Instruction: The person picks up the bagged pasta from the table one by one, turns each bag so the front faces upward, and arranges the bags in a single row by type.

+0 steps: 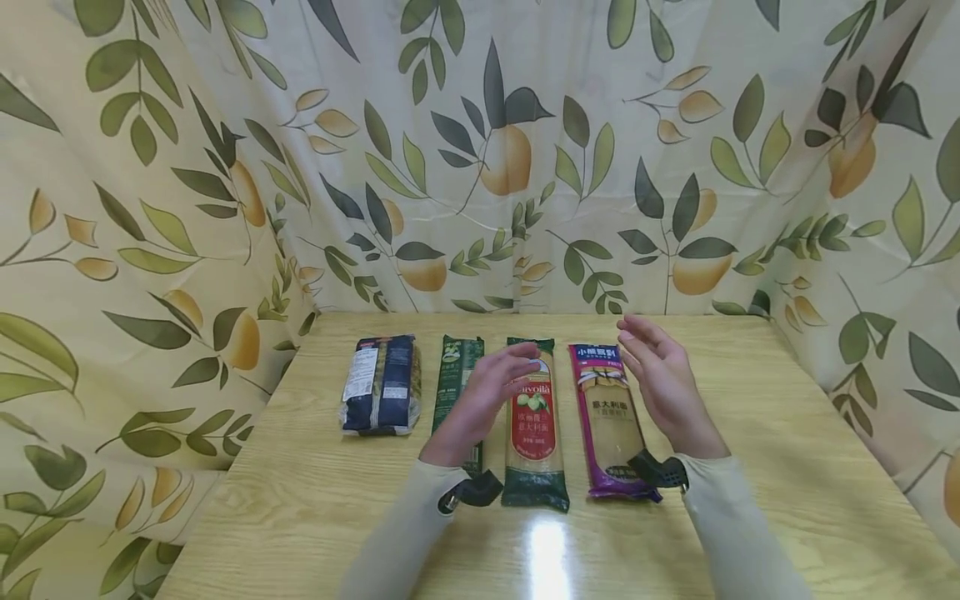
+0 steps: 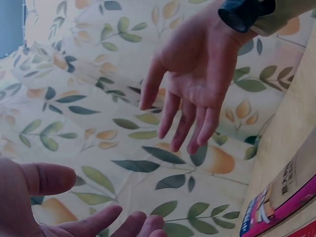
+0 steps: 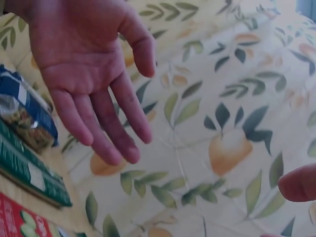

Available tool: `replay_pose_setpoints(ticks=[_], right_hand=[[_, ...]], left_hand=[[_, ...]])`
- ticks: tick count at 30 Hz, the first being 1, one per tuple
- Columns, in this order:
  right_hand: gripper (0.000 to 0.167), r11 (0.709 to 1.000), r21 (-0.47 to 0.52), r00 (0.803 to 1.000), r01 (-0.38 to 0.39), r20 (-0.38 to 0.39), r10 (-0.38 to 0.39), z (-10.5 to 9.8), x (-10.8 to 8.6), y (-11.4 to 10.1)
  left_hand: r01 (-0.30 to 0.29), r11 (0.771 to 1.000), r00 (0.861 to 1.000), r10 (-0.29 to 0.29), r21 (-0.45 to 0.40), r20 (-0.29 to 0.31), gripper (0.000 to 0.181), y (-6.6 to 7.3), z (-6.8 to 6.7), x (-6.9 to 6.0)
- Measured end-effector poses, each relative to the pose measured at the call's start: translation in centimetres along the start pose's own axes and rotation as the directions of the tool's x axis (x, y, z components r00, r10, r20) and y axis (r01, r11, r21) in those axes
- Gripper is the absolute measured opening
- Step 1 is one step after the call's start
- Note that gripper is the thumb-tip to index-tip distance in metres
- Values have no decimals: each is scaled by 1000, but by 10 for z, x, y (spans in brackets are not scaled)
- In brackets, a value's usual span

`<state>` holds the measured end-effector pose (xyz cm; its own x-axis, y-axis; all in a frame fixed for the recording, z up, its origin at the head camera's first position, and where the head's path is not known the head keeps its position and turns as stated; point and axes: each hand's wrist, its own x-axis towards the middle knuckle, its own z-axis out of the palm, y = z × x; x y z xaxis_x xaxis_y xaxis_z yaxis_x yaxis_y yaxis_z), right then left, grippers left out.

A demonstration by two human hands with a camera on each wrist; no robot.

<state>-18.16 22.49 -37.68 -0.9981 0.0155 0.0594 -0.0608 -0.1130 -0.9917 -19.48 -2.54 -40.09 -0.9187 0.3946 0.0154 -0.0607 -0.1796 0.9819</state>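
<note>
Purple edging frames one pack (image 1: 609, 408) lying on the table (image 1: 300, 500), the rightmost of four in a row set back toward the far edge. Beside it on the left lies a red-label pack (image 1: 534, 421), then a green pack (image 1: 455, 375) partly hidden by the left hand (image 1: 487, 396). Both hands are raised above the table, palms turned toward each other. The left hand's fingers are loosely extended, thumb apart, palm bare; in the head view it overlaps the green and red-label packs. The right hand (image 1: 663, 387) is equally relaxed and bare-palmed, fingers lengthened, by the purple pack's right side.

The purple pack has a blue top and a tan middle; the red-label pack has dark green ends and pictured olives. The purple pack reads "意大利面" under white characters on blue. The red label shows a name ending in "voilà", with "意大利面" lower down; the green pack's print is too small to read.

A bulkier navy pack (image 1: 393, 387) with a white panel lies nearest the table's left edge. Dark bands (image 1: 480, 489) circle both wrists over pale sleeves (image 1: 405, 533). Behind the far edge hangs a leaf-and-fruit curtain (image 1: 510, 250).
</note>
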Motion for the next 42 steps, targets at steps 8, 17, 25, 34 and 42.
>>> replay_pose_setpoints(ticks=[8, 17, 25, 34, 42], right_hand=[[60, 1000, -28, 1000, 8, 22, -7, 30, 4, -5], [53, 1000, -15, 996, 5, 87, -4, 63, 3, 3], [53, 999, 25, 992, -38, 121, 35, 89, 0, 16], [53, 996, -13, 981, -89, 172, 90, 101, -2, 36], [51, 985, 56, 965, -165, 215, 149, 111, 2, 57]], left_hand=[[-34, 999, 999, 33, -25, -43, 50, 13, -35, -11], [-39, 998, 992, 33, -48, -122, 48, 15, -71, -31], [-32, 997, 979, 17, -69, -201, 48, 11, -94, -47], [47, 999, 973, -49, -13, -227, 50, -6, -107, -59], [96, 995, 968, -94, -3, -233, 55, -25, -111, -63]])
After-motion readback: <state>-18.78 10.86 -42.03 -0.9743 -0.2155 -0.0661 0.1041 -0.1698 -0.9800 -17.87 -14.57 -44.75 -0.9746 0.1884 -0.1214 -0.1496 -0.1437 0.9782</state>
